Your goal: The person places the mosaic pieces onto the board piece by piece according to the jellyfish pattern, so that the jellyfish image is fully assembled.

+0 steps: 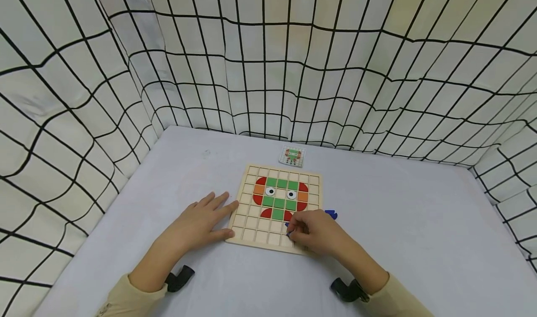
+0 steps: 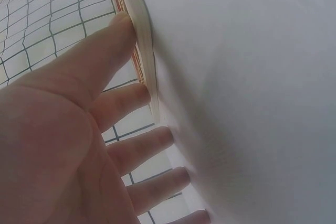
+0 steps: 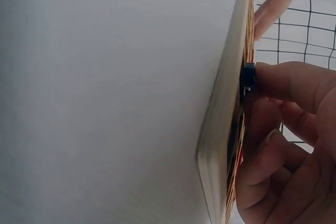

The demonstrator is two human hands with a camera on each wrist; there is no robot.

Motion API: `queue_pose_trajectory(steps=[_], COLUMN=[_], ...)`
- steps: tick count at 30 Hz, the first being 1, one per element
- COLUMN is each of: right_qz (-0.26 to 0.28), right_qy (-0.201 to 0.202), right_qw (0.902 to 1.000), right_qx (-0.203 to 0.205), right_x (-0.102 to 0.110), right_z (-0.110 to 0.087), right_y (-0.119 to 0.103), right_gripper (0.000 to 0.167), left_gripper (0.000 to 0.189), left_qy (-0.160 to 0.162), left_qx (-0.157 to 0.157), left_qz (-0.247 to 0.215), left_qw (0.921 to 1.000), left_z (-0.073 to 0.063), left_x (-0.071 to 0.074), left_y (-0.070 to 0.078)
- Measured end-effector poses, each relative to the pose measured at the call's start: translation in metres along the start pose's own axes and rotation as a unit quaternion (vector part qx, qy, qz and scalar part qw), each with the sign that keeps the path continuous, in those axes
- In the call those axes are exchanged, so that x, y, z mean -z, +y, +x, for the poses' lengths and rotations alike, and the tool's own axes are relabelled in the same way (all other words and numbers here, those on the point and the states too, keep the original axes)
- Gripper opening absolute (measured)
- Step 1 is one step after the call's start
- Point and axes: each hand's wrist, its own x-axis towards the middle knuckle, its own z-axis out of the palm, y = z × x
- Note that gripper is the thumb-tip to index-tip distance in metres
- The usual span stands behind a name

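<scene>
A wooden grid board (image 1: 249,222) lies on the white table. Green squares (image 1: 278,214), red rounded pieces (image 1: 260,181), orange squares (image 1: 259,189) and two eye pieces (image 1: 291,194) form a pattern in its cells. My left hand (image 1: 197,223) has its fingers spread, and its thumb and index fingertip touch the board's left edge. Over the lower right cells, my right hand (image 1: 316,233) pinches a small blue piece (image 3: 250,75) between thumb and fingers, close to the board's surface. The hand hides part of the board there.
A small pattern card (image 1: 292,156) lies behind the board. More blue pieces (image 1: 331,214) sit just past the board's right edge, partly behind my right hand. Black-lined netting (image 1: 264,60) over white cloth encloses the table. Dark wrist devices (image 1: 180,279) sit below both wrists.
</scene>
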Motion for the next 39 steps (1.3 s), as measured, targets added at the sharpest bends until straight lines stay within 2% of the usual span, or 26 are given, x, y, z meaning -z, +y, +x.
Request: queue_pose_trajectory(steps=[10,21,27,39], right_qz=[-0.018,-0.077,-0.079,-0.074], right_qy=[-0.006,-0.003,-0.016,-0.005], right_qw=[0.9998,0.9967,0.9965,0.9969], right_qx=[0.011,0.025,0.020,0.027], right_x=[-0.002,-0.003,-0.005,-0.004], right_z=[0.000,0.004,0.006,0.004], right_y=[-0.003,-0.009,-0.012,-0.009], right_gripper=[0.010,0.018,0.019,0.017], left_gripper=[0.073,0.072,0.073,0.073], left_qy=[0.001,0.001,0.000,0.004], left_qx=[-0.003,-0.002,0.000,-0.005], left_qz=[0.005,0.002,0.001,0.005], left_qw=[1.0000,1.0000,1.0000,1.0000], left_z=[0.001,0.000,0.000,0.001], left_x=[0.000,0.002,0.001,-0.002], left_y=[-0.001,0.000,-0.001,-0.001])
